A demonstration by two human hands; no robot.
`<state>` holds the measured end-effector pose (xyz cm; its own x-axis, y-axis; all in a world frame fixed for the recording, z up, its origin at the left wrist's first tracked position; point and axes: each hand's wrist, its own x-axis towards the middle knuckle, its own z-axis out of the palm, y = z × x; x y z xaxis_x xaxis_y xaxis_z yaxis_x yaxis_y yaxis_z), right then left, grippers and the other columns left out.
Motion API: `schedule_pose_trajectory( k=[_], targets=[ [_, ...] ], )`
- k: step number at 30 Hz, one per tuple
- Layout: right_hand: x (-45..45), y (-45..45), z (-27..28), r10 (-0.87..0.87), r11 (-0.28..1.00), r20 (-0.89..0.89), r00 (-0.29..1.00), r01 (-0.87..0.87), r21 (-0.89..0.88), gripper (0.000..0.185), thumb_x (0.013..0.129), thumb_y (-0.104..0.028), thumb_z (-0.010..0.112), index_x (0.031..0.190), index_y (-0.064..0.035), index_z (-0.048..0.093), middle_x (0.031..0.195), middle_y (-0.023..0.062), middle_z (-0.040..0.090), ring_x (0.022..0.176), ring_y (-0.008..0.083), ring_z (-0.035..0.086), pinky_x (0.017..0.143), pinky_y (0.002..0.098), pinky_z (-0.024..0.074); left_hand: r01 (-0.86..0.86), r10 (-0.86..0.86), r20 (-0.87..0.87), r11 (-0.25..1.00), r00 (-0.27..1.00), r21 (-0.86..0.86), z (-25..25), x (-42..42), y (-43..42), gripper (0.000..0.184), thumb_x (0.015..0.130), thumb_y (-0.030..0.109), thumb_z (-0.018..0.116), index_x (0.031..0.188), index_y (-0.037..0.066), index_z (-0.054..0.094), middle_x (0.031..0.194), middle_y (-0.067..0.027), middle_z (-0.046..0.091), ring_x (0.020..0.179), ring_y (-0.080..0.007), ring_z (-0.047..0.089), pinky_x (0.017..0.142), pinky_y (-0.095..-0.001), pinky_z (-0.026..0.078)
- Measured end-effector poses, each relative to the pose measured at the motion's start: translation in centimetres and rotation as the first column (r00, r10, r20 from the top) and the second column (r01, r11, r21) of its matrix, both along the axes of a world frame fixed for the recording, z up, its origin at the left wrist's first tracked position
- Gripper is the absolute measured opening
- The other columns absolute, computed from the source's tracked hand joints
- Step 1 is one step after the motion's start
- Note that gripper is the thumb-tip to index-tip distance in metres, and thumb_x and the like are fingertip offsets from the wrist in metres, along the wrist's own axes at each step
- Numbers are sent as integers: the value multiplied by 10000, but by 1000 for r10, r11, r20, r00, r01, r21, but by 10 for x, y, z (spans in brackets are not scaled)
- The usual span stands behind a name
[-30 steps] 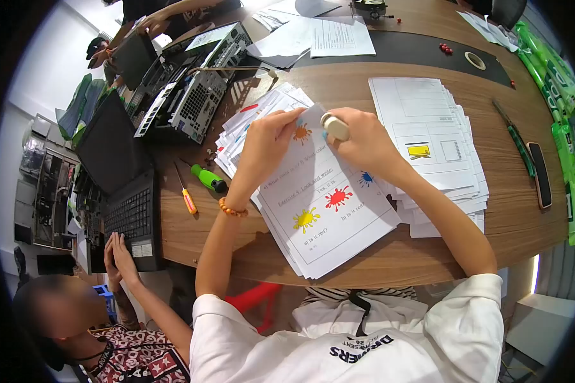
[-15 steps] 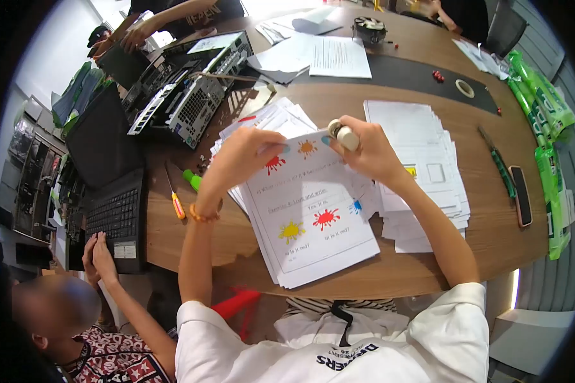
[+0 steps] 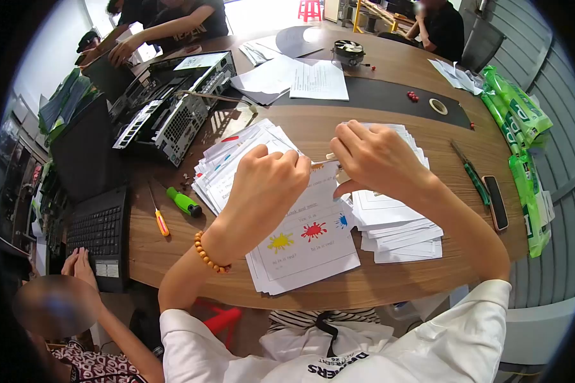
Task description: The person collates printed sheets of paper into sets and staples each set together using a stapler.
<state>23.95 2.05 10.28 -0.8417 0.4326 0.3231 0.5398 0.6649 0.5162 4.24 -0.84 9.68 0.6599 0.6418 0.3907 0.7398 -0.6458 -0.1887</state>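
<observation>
A stack of printed worksheets (image 3: 303, 258) with coloured paint splats lies tilted at the table's front edge. Closed in a fist, my left hand (image 3: 271, 188) grips its upper left edge and hides that corner. My right hand (image 3: 380, 156) is closed around a small cream-coloured stapler (image 3: 330, 156) at the top edge of the sheets; most of the stapler is hidden by the fingers. Behind my left hand lies a pile of papers (image 3: 211, 179). Another paper pile (image 3: 402, 239) sits under and beside my right forearm.
Left are an opened computer case (image 3: 179, 121), a laptop (image 3: 99, 223), a yellow-orange screwdriver (image 3: 161, 220) and a green-handled one (image 3: 184, 201). Right are pliers (image 3: 473, 175), a phone (image 3: 495, 203) and green packs (image 3: 524, 185). A person's hands (image 3: 80, 268) rest by the laptop; others are behind.
My left hand has turned into a fist over the top of the stack. My right hand has rotated palm-down with the stapler at the top edge. The view has shifted slightly.
</observation>
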Motion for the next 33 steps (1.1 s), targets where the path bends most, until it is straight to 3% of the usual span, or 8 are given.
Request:
schedule_pose_trajectory(
  k=[15, 18, 23, 24, 26, 29, 30, 33],
  targets=[
    [7, 24, -18, 96, 993, 104, 990, -88, -80, 482, 623, -512, 668, 566, -52, 537, 584, 29, 502, 591, 162, 546, 505, 275, 426, 55, -56, -22, 998, 998, -32, -1, 7, 4, 48, 720, 51, 526, 762, 61, 546, 628, -47, 541, 560, -205, 547, 598, -306, 398],
    [2, 28, -13, -128, 974, 102, 986, 145, -176, 533, 617, -558, 669, 624, -35, 569, 613, 55, 530, 631, 192, 589, 551, 285, 446, 33, -36, 34, 996, 999, 82, -6, 10, 15, 45, 727, 65, 530, 763, 60, 556, 622, -45, 544, 557, -212, 545, 592, -306, 406],
    [24, 7, 20, -285, 908, 78, 955, 295, -299, 687, 506, -632, 702, 736, -1, 561, 743, 97, 575, 680, 205, 602, 590, 304, 463, 14, 2, 126, 992, 992, -126, -14, -5, 41, 92, 784, 82, 552, 803, 33, 628, 643, -92, 603, 595, -211, 595, 581, -318, 459],
    [37, 2, 29, -322, 901, -44, 946, 292, -321, 668, 526, -622, 704, 727, -2, 558, 729, 99, 572, 675, 202, 601, 592, 306, 462, 11, 5, 130, 992, 992, -122, -9, -9, 45, 92, 784, 82, 552, 803, 33, 628, 643, -92, 603, 595, -211, 595, 581, -318, 459],
    [62, -8, 48, -404, 876, -225, 887, 304, -373, 634, 566, -600, 708, 723, -5, 556, 692, 108, 569, 648, 192, 591, 583, 306, 456, 215, 22, 432, 844, 901, -491, 2, -18, 57, 137, 786, 64, 580, 882, -2, 652, 707, -144, 637, 609, -173, 613, 573, -273, 472],
    [96, -22, 71, -510, 829, -393, 765, 318, -460, 587, 612, -567, 707, 736, -12, 561, 652, 111, 572, 593, 177, 562, 548, 300, 434, 413, 45, 564, 633, 825, -655, 16, -15, 91, 207, 786, 74, 597, 956, -37, 637, 697, -25, 614, 607, -57, 518, 575, -207, 441],
    [105, -25, 75, -562, 805, -493, 664, 300, -512, 556, 639, -545, 705, 745, -17, 565, 634, 108, 576, 560, 171, 540, 524, 298, 416, 422, 43, 572, 632, 819, -651, 18, -6, 103, 207, 786, 74, 597, 956, -37, 637, 697, -25, 614, 607, -57, 518, 575, -207, 441],
    [120, -31, 85, -539, 823, -577, 614, 237, -517, 470, 687, -454, 709, 763, -11, 570, 629, 95, 584, 526, 160, 502, 498, 297, 392, 566, 10, 633, 435, 774, -700, 13, 46, 130, 263, 807, 141, 595, 986, -49, 625, 731, -4, 603, 675, -37, 503, 625, -186, 430]
  ],
)
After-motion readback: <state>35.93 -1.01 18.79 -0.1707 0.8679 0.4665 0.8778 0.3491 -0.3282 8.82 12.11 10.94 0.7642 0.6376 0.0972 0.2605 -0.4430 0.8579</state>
